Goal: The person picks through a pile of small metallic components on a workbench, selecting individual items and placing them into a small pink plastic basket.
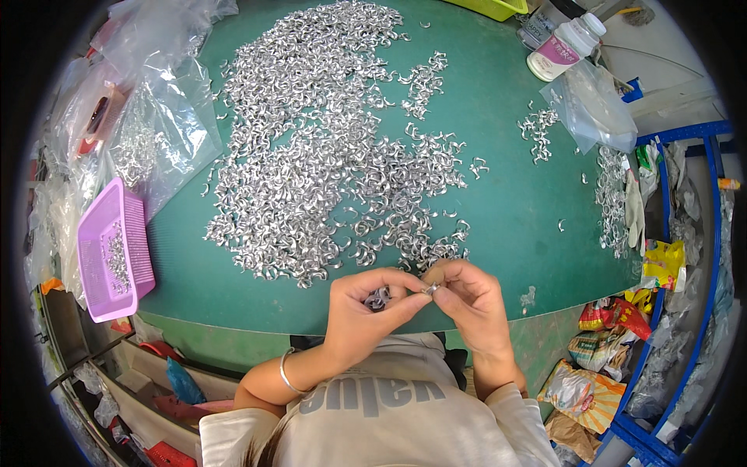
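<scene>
"Silver curved pieces crowd the green tabletop [506, 233]; why does the main heap [299, 148] sit straight ahead, a little left?"

"For a short reach, I'd judge; its near edge lies just beyond the hands, so a piece is never far from the fingers."

"And what are the hands doing?"

"The left hand [358, 315] curls round several loose pieces [377, 299]; its thumb and forefinger close on one small piece [433, 288], above the table near the front edge; the right hand [476, 311] pinches at that same piece; I cannot tell which hand bears it."

"Why the extras in the palm?"

"It probably saves trips to the heap; the fingertips are free for the single piece, and two pinches steady something so small."

"Where is there open room?"

"Rightward; bare green runs from the heap to a small cluster [537, 134]; the left is tighter, with the purple basket [142, 253] at the rim and a clear plastic bag [183, 148] beside the heap."

"Any edge to mind?"

"The front one; it passes close by the wrists; a dropped piece could roll over it."
</scene>
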`<state>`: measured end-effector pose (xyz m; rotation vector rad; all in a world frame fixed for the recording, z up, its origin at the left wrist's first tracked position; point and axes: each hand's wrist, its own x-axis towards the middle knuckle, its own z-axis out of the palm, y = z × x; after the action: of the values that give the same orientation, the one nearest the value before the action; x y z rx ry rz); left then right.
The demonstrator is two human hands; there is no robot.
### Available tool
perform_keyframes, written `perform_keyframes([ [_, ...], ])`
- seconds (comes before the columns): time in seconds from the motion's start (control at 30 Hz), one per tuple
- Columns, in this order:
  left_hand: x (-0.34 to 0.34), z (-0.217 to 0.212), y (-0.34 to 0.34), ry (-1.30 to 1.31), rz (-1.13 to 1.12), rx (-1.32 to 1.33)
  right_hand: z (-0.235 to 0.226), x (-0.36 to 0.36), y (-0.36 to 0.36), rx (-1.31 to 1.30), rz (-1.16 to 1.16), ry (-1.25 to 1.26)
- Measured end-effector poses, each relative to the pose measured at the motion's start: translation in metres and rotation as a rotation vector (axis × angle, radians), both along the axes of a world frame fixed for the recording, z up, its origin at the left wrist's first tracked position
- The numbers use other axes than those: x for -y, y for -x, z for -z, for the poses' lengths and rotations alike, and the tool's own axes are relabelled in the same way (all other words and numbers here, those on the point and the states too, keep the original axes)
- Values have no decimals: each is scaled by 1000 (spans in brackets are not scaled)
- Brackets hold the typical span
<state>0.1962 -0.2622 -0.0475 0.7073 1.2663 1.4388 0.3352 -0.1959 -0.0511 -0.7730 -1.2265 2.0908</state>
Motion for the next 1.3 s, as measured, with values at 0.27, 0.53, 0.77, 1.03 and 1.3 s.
perform_keyframes([
  [0.27,1,-8,1,-82,37,-125,-4,3,-2,-50,-53,83],
  [0.53,5,-11,2,-71,23,-80,-9,5,-2,59,-10,-97],
  [0.77,8,-12,3,-97,-16,-68,-11,5,0,151,76,-502],
  [1.03,9,-14,3,-108,-6,-94,-12,5,1,174,90,-545],
  [1.3,9,-14,6,-133,1,-164,-20,5,3,269,197,-1012],
])
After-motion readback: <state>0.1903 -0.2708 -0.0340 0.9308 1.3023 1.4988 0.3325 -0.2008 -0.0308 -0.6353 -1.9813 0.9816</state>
